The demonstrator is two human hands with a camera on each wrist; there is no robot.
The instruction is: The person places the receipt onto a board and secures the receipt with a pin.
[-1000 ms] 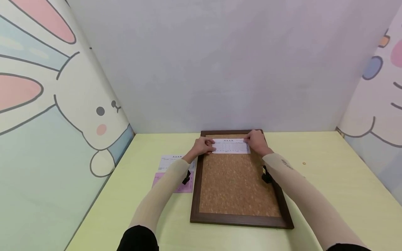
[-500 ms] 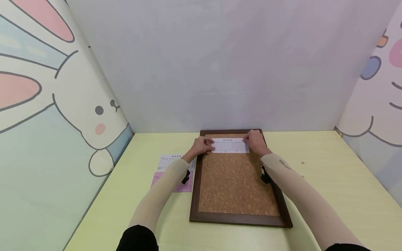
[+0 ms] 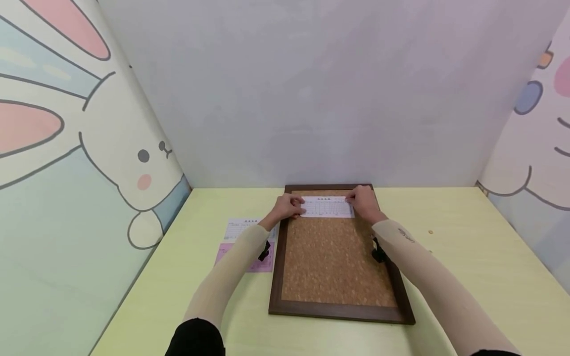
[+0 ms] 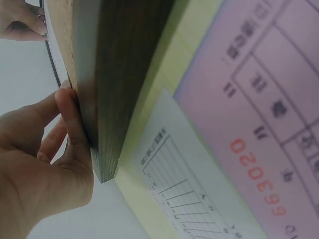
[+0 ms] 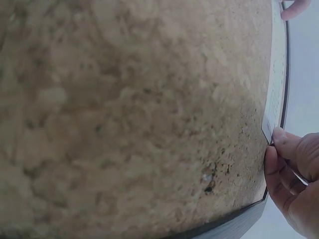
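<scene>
In the head view, the left hand (image 3: 285,207) and right hand (image 3: 365,203) held the slip (image 3: 327,207) by its ends, fingers curled on it, at the top of the board (image 3: 334,257) in mid frame.

In the left wrist view, fingers (image 4: 67,119) touched the board edge at left.

In the right wrist view, fingers (image 5: 284,144) pinched the slip at lower right.

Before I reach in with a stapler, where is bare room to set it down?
Bare tabletop lies right of the cork board, apart from a small tan dot. The board's lower cork is free too. It is crowded at the board's top, where both hands hold the white slip, and left, where papers lie.
</scene>
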